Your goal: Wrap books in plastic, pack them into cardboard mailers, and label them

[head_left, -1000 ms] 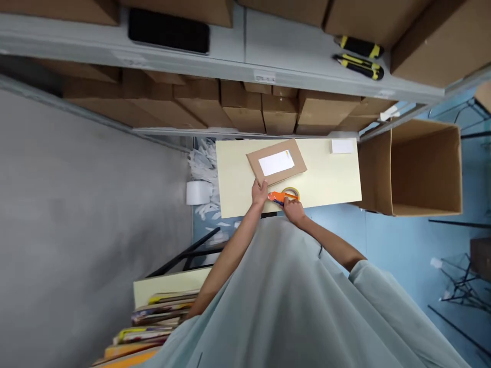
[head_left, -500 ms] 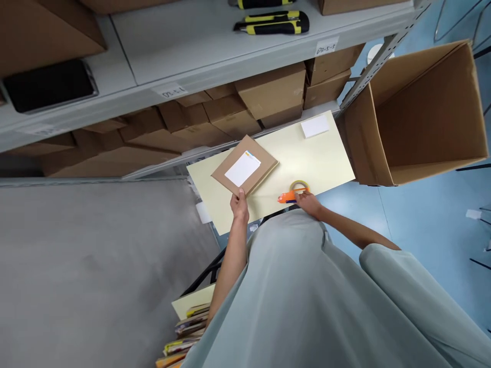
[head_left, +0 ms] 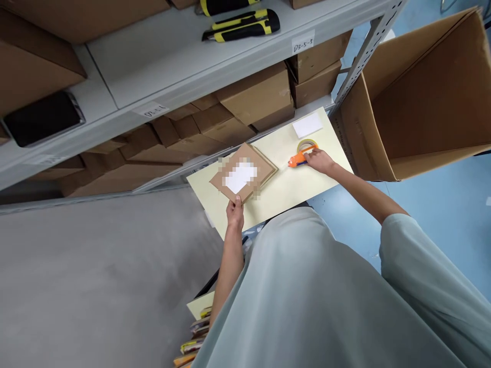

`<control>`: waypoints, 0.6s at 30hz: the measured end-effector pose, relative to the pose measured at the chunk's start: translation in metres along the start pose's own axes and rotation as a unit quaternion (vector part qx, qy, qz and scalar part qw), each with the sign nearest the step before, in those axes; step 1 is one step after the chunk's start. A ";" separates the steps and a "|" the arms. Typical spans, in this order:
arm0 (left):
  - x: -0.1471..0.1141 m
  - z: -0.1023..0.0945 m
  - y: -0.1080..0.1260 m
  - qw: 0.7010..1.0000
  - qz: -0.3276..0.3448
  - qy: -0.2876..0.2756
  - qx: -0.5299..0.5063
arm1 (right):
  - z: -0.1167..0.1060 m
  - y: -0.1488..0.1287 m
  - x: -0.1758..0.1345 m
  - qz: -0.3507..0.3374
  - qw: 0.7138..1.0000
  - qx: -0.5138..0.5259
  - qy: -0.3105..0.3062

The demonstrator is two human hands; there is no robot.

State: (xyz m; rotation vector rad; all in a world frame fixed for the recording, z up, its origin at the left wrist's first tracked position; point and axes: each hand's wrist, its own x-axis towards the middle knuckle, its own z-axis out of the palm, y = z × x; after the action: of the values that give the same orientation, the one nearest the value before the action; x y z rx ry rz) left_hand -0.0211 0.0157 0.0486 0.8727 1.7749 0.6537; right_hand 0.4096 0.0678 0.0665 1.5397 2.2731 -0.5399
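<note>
Right of the frame's centre, the right hand (head_left: 319,160) has fingers wrapped round an orange tape dispenser (head_left: 298,159), now farther from the left hand (head_left: 235,213), which pinches the cardboard parcel (head_left: 244,174) mid-frame; the wider gap between the 2 suggests dispensing.

Right shelf tag (head_left: 303,43): you read "D3-5-5", handwritten, on the shelf's front edge (head_left: 230,75).
Middle shelf tag (head_left: 151,110): handwritten, too blurred for you to read surely.
Mailer label (head_left: 241,177): pixelated on your cardboard mailer (head_left: 263,171), unreadable.
</note>
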 end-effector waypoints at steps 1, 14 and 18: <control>0.000 -0.001 0.001 1.000 -0.002 -0.004 -0.006 | -0.007 0.000 0.014 -0.001 1.000 -0.002 0.002; 0.051 -0.079 0.012 0.996 -0.053 -0.029 0.062 | -0.016 -0.081 0.061 -0.083 0.996 -0.009 -0.029; 0.077 -0.106 0.032 0.996 -0.029 -0.053 0.066 | -0.004 -0.125 0.045 -0.116 0.992 0.015 -0.046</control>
State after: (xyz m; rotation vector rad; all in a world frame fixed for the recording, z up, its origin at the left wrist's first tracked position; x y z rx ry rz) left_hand -0.1304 0.0931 0.0674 0.9232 1.7557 0.4481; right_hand 0.2768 0.0634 0.0628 1.2431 2.3954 -0.6949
